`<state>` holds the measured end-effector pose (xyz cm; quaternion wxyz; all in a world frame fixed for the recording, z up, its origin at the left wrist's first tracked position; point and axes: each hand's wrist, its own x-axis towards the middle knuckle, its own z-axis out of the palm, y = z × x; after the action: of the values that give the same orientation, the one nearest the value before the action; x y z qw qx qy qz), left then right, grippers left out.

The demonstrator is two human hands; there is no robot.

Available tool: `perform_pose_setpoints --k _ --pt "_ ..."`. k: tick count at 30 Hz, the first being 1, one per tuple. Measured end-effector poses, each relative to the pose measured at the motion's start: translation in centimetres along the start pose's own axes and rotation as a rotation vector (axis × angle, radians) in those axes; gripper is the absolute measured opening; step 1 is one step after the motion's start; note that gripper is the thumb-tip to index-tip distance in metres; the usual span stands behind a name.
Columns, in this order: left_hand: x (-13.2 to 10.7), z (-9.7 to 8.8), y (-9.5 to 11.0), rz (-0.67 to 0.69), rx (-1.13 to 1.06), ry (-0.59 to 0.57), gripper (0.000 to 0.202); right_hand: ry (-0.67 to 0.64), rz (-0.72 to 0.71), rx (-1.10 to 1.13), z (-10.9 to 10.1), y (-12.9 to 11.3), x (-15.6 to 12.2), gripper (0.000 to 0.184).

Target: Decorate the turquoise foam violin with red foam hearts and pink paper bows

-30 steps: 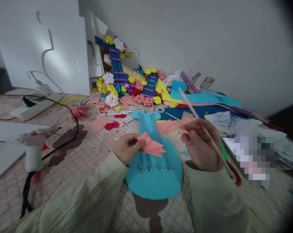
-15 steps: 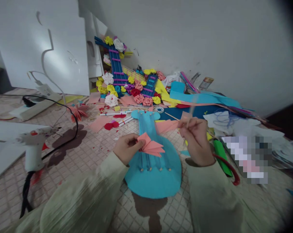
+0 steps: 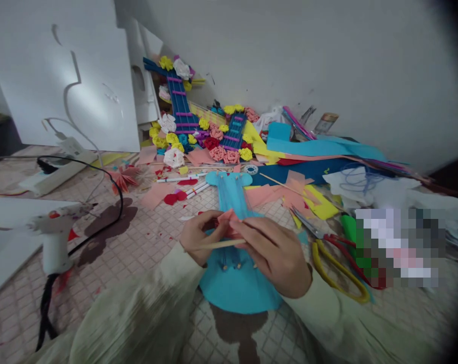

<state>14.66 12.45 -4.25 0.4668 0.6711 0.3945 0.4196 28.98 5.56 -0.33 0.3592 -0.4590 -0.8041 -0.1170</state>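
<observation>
My left hand (image 3: 198, 237) pinches a folded piece of pink paper (image 3: 228, 220) over a light blue paper guitar (image 3: 240, 288). My right hand (image 3: 280, 253) meets it from the other side, its fingertips at the paper, with a thin wooden stick (image 3: 222, 244) held in them. The stick lies almost level below the paper, pointing toward my left hand. Both hands are closed, and they cover the middle of the guitar, where dark strings run down to small pegs. Part of the paper is hidden by the fingers.
To the left stand a white glue gun (image 3: 56, 237) with a black cord and a power strip (image 3: 56, 174). Scissors (image 3: 338, 258) lie to the right. Behind are a decorated dark blue guitar (image 3: 181, 108), paper flowers (image 3: 174, 157) and coloured paper strips (image 3: 323, 146).
My right hand has come left and down from the right side to the pink paper, its stick turning from upright to nearly level. The scissors now show fully.
</observation>
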Motion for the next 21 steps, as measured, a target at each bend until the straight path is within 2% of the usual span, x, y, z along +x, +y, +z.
perform_pose_setpoints --k 3,8,17,21 --pt "0.2 -0.2 0.9 -0.022 -0.024 -0.013 0.020 -0.077 0.054 0.010 0.4 0.4 0.0 0.027" --pt "0.4 -0.5 2.2 -0.077 -0.162 -0.058 0.018 -0.099 0.182 0.033 1.0 1.2 -0.3 0.022" --pt "0.5 -0.5 1.4 -0.114 -0.282 -0.005 0.015 -0.113 0.222 0.049 1.2 2.3 -0.6 0.015" --pt "0.4 -0.4 1.6 -0.158 -0.299 -0.058 0.019 -0.101 0.236 0.088 1.0 2.3 -0.5 0.015"
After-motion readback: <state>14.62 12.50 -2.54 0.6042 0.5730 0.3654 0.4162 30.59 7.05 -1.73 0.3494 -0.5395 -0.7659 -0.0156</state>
